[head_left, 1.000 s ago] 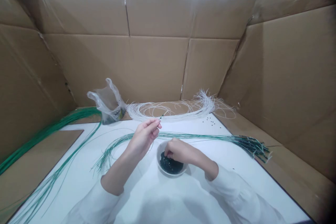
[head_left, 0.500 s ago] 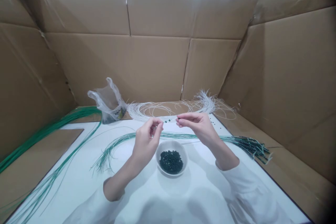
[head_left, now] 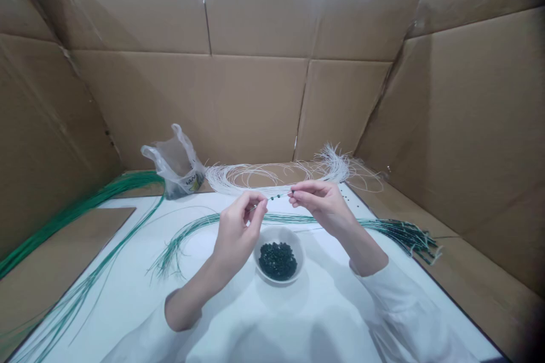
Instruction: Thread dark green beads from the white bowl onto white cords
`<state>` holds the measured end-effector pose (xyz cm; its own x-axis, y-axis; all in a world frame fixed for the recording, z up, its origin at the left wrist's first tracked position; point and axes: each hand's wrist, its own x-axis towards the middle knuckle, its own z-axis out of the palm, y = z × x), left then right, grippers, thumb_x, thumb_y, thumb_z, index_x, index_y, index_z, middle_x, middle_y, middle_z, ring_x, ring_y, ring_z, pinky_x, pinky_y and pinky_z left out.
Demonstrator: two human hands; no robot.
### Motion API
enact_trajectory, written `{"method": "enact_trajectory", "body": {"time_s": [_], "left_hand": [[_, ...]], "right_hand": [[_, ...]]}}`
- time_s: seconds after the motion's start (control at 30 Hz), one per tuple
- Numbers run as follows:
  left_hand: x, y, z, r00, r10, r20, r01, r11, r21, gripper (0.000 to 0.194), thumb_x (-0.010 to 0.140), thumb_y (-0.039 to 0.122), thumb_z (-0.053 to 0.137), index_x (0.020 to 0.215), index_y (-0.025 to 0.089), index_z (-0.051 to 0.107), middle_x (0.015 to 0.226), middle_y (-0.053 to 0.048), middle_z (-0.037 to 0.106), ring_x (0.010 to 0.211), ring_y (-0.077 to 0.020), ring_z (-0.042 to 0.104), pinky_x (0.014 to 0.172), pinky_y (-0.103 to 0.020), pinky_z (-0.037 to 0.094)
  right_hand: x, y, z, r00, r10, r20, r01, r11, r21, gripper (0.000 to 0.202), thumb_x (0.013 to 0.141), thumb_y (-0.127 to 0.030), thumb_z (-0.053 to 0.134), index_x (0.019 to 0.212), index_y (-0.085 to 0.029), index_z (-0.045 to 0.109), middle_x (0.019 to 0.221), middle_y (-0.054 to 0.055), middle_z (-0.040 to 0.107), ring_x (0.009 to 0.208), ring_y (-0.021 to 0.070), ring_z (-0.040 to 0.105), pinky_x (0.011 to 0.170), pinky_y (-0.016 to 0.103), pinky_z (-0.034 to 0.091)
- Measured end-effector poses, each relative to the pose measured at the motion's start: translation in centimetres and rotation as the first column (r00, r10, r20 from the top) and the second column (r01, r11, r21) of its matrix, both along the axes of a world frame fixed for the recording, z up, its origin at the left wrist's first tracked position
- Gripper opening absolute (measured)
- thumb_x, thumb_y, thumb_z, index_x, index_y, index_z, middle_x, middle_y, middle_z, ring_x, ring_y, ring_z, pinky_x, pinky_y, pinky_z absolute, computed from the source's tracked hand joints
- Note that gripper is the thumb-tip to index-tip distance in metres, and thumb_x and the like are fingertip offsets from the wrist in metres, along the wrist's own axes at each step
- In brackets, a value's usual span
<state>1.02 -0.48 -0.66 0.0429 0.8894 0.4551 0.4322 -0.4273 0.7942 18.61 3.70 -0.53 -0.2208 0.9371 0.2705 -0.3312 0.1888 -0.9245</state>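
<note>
Left hand (head_left: 236, 227) pinches a thin strand (head_left: 286, 194) between thumb and fingertips; right hand (head_left: 326, 207), level with it, pinches a small dark bead at the strand's other visible end. Strand spans the gap between the hands, carrying dark green beads (head_left: 275, 197) close to the left fingertips. Whether the right-hand bead is threaded cannot be determined. Below the gap, nearer the wearer, a white bowl (head_left: 301, 264) of loose beads (head_left: 277, 261) sits upright on the bench (head_left: 298, 317). Green strands (head_left: 383, 227) lie behind both hands; beyond them, a white coil (head_left: 336, 169). Plastic bag (head_left: 174, 173) stands beyond the left hand, farther left.
</note>
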Motion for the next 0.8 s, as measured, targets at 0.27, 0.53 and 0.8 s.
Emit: {"method": "enact_trajectory", "body": {"time_s": [0.27, 0.53, 0.8], "left_hand": [[0.02, 0.14, -0.27, 1.000, 0.011, -0.020, -0.011, 1.000, 0.024, 0.013, 0.082, 0.028, 0.045, 0.080, 0.018, 0.053, 0.068, 0.001, 0.056, 0.060, -0.0097, 0.048, 0.055, -0.019, 0.036], [0.04, 0.22, -0.36, 0.996, 0.042, -0.075, -0.036, 0.997, 0.072, 0.013, 0.082, 0.027, 0.045, 0.079, 0.018, 0.054, 0.066, 0.002, 0.055, 0.055, -0.0086, 0.045, 0.053, -0.019, 0.035], [0.03, 0.33, -0.44, 0.995, 0.040, -0.091, -0.033, 0.997, 0.074, 0.013, 0.082, 0.027, 0.045, 0.079, 0.018, 0.054, 0.066, 0.002, 0.056, 0.055, -0.0088, 0.045, 0.053, -0.019, 0.036]], "right_hand": [[-0.13, -0.02, -0.12, 1.000, 0.005, -0.008, -0.005, 1.000, 0.001, 0.012, 0.059, -0.017, 0.073, 0.070, -0.018, 0.070, 0.061, 0.001, 0.067, 0.056, 0.0097, 0.061, 0.058, 0.022, 0.050], [-0.19, -0.06, -0.03, 1.000, -0.011, -0.003, 0.011, 1.000, 0.010, 0.011, 0.059, -0.018, 0.073, 0.069, -0.019, 0.070, 0.061, 0.001, 0.067, 0.055, 0.0095, 0.060, 0.057, 0.022, 0.049], [-0.27, 0.02, -0.16, 1.000, -0.025, -0.012, 0.025, 1.000, 0.001, 0.010, 0.059, -0.018, 0.073, 0.069, -0.018, 0.070, 0.064, 0.002, 0.067, 0.056, 0.0099, 0.060, 0.057, 0.023, 0.049]]}}
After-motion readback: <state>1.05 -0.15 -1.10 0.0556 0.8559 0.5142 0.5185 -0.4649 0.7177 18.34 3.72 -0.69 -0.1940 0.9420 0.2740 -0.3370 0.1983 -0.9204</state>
